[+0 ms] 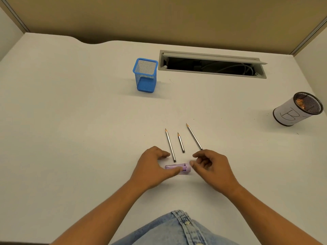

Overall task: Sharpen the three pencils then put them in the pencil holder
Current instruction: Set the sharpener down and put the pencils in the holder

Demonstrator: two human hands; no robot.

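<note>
Purple plastic catches the eye first: the sharpener (178, 168) lies on its side on the white desk (70, 121), near the person, and both hands close in on it. The left hand (153, 166) is open and curled, thumb tip laid over the sharpener's near edge, fingers arched above its left end without a firm hold yet. The right hand (210, 167) is loosely cupped, fingertips just beside the sharpener's right end, gripping nothing. Just beyond lie the three pencils, points aimed away: the left pencil (170, 145) near the left fingers, the short pencil (180, 142) in the middle, the long pencil (194, 136) angling right with its blunt end beside the right hand's knuckles. They look pointed already, though how sharp I cannot tell. The blue mesh holder (145, 75) stands upright and empty, far off to the left of the open cable slot (212, 65). Now the risks: the sharpener looks smooth and round, so a glancing pinch could roll it away. A knuckle could nudge the long pencil and send it rolling right. The wrapped cup (298, 109) at far right, holding what seem to be shavings, could be mistaken for the holder.
</note>
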